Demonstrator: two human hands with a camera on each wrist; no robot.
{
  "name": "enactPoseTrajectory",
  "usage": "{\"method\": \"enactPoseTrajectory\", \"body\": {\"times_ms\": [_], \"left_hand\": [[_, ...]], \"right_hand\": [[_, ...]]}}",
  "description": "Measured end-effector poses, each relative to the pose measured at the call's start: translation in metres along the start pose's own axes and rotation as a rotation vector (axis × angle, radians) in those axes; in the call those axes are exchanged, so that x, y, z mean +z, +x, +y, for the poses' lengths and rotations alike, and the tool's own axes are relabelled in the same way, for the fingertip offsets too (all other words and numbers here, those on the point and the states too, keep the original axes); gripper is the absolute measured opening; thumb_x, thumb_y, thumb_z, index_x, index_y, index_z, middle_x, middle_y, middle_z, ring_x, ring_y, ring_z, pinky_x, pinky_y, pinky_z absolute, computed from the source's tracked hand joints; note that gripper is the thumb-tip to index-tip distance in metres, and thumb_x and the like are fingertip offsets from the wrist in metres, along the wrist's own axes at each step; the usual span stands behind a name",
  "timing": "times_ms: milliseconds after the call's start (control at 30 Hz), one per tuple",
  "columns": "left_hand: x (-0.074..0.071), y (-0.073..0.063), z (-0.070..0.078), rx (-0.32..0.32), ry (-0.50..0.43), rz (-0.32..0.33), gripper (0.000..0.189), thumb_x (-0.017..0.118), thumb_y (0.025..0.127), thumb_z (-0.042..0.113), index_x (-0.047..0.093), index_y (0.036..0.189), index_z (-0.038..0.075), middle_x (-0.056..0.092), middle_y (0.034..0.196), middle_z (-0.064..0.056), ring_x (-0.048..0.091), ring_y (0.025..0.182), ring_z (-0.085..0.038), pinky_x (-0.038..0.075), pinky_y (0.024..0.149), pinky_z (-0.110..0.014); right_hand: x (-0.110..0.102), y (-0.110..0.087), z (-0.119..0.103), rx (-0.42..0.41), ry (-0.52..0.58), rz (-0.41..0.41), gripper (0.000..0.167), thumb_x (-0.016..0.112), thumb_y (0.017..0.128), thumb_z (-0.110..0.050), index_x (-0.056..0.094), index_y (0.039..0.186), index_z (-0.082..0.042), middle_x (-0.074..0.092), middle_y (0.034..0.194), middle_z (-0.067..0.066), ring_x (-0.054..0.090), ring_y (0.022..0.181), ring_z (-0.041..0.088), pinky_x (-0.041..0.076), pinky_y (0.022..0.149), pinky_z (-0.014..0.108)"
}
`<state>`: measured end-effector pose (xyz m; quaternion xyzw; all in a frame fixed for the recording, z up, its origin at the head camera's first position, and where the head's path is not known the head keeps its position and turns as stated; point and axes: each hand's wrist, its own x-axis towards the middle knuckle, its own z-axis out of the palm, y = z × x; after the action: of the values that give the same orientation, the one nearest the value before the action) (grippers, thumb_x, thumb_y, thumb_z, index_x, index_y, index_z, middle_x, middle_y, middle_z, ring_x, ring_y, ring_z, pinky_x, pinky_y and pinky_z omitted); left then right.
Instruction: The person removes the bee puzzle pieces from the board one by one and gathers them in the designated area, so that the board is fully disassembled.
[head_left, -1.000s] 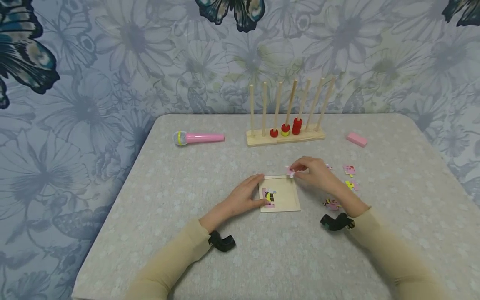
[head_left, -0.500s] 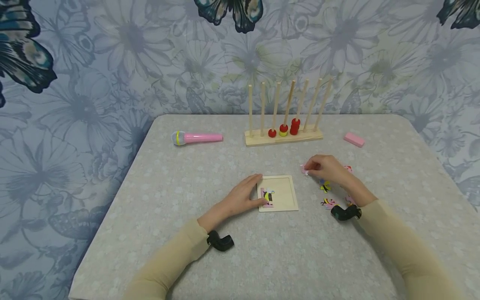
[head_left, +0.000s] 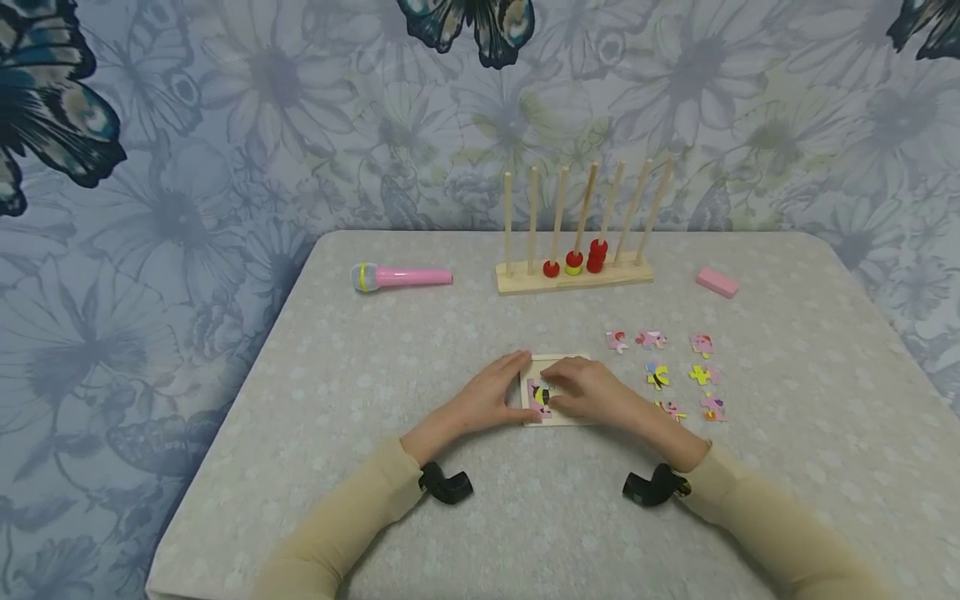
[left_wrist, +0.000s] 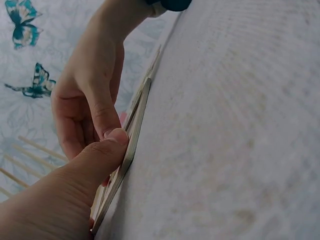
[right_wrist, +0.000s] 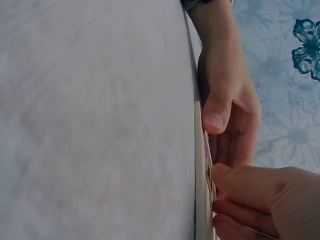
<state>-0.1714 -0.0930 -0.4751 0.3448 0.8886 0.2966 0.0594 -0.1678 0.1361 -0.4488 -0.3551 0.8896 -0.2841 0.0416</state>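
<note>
A light wooden puzzle tray (head_left: 570, 421) lies flat on the table between the two hands. Along its left side are fitted pink, yellow and black puzzle pieces (head_left: 539, 408). My left hand (head_left: 491, 393) grips the tray's left side, its thumb near the lower corner and its fingers near the upper one. My right hand (head_left: 596, 392) reaches over the tray from the right, thumb and fingertips bent around the right edge of the bee-patterned pieces. In the right wrist view, the thumb and fingers (right_wrist: 237, 212) pinch close at the tray's surface. The right hand hides much of the tray's right part.
Several loose puzzle pieces (head_left: 657, 376) lie right of the tray, one pink piece (head_left: 617, 341) nearest its upper corner. Behind stand a wooden peg abacus (head_left: 573, 281) with red and yellow beads, a pink toy microphone (head_left: 408, 277) and a pink block (head_left: 717, 282).
My right hand has carried a pink piece away to the right, let it go on the table beside the others, and come back over the tray. My left hand has stayed on the tray.
</note>
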Motion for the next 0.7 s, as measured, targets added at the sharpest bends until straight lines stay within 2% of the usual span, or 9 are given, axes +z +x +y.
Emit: {"method": "enactPoseTrajectory", "body": {"times_ms": [167, 433, 567, 700], "left_hand": [[0.004, 0.0, -0.001, -0.002, 0.005, 0.015, 0.095, 0.075, 0.078, 0.047, 0.03, 0.145, -0.003, 0.032, 0.148, -0.016, 0.027, 0.137, -0.025, 0.023, 0.111, -0.035], [0.003, -0.001, -0.001, 0.012, 0.019, 0.016, 0.094, 0.074, 0.078, 0.047, 0.03, 0.145, -0.002, 0.032, 0.148, -0.016, 0.027, 0.137, -0.026, 0.024, 0.111, -0.037], [0.002, 0.0, 0.001, 0.013, 0.017, 0.013, 0.094, 0.073, 0.079, 0.047, 0.03, 0.145, -0.002, 0.032, 0.149, -0.016, 0.027, 0.137, -0.027, 0.024, 0.111, -0.038], [0.001, -0.002, 0.001, 0.0, 0.022, 0.006, 0.094, 0.073, 0.079, 0.047, 0.03, 0.145, -0.002, 0.031, 0.149, -0.016, 0.027, 0.137, -0.027, 0.024, 0.111, -0.038]], "right_hand": [[0.007, 0.001, -0.003, -0.007, 0.013, 0.04, 0.034, 0.072, 0.082, -0.011, 0.064, 0.113, -0.001, 0.063, 0.112, 0.01, 0.056, 0.109, 0.029, 0.044, 0.093, 0.047], [0.015, 0.005, -0.001, -0.009, 0.137, 0.127, 0.036, 0.073, 0.079, -0.005, 0.06, 0.112, -0.002, 0.059, 0.104, 0.006, 0.057, 0.095, 0.02, 0.049, 0.083, 0.038], [0.014, 0.008, -0.002, -0.036, 0.093, 0.137, 0.031, 0.072, 0.079, -0.001, 0.061, 0.108, -0.003, 0.059, 0.102, 0.006, 0.058, 0.092, 0.018, 0.05, 0.08, 0.036], [0.01, 0.01, -0.005, -0.035, 0.024, 0.098, 0.028, 0.071, 0.08, -0.006, 0.063, 0.107, -0.004, 0.058, 0.102, 0.003, 0.057, 0.091, 0.017, 0.05, 0.081, 0.037]]}}
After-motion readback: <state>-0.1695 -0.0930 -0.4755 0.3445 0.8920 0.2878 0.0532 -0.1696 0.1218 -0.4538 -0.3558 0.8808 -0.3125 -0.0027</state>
